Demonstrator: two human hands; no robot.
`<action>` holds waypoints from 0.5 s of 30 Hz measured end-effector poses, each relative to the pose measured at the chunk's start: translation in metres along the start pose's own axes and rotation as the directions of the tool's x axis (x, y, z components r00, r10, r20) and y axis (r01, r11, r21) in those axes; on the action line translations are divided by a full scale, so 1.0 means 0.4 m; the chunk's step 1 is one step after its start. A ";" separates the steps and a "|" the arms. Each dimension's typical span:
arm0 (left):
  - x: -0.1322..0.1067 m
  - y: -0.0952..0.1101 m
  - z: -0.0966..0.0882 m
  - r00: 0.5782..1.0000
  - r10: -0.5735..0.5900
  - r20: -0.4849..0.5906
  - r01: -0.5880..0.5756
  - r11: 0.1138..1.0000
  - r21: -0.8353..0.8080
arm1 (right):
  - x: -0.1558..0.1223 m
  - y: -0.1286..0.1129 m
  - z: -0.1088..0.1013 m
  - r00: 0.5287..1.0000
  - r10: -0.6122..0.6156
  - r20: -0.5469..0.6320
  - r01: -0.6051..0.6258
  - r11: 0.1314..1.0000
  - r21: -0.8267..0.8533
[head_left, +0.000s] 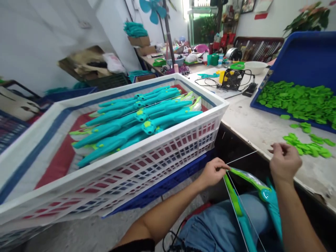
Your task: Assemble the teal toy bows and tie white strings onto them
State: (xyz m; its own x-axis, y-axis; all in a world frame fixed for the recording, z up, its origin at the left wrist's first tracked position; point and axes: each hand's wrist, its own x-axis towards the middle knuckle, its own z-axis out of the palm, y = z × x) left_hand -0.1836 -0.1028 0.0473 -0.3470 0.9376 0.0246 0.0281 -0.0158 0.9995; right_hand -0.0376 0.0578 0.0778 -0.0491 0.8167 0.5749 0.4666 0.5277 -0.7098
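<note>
My left hand (214, 172) is closed in a pinch at the green tip of a toy bow limb. The toy bow (270, 201) is teal and green, and its parts lie across my lap. A white string (243, 156) stretches from my left fingertips toward my right hand (285, 161). The right fingers are pinched together at the string's far end, where it fades against the pale table. More white string runs down from the left fingertips beside a second green and teal limb (237, 203).
A white plastic crate (168, 141) at my left holds several teal toy bows (141, 119). On the table (244, 122) are loose green plastic pieces (307, 145), a blue bin (301, 52) of similar pieces, and a small black fan (232, 79) with cables.
</note>
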 end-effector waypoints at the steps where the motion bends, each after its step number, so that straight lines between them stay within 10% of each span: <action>1: 0.015 0.007 0.003 0.997 -0.073 0.026 0.074 0.996 -0.055 | -0.030 -0.028 -0.008 0.999 -0.037 0.036 0.036 0.999 0.038; 6: 0.086 0.058 -0.007 0.942 -0.318 0.109 0.333 0.925 -0.181 | -0.258 -0.157 0.001 0.863 -0.443 0.242 0.384 0.887 0.257; 11: 0.059 0.114 -0.044 0.996 0.078 -0.040 -0.060 0.938 0.340 | -0.344 -0.142 0.048 0.885 -0.396 0.246 0.330 0.905 0.268; 15: 0.023 0.103 -0.036 0.995 -0.030 -0.094 0.035 0.998 0.056 | -0.341 -0.141 0.057 0.933 -0.269 0.239 0.182 0.925 0.333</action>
State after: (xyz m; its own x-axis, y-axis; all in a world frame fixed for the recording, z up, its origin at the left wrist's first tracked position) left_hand -0.1993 -0.1000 0.0892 -0.4338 0.9010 -0.0031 0.0682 0.0363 0.9970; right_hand -0.0774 -0.0782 0.0302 -0.3830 0.6756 0.6300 0.1286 0.7143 -0.6879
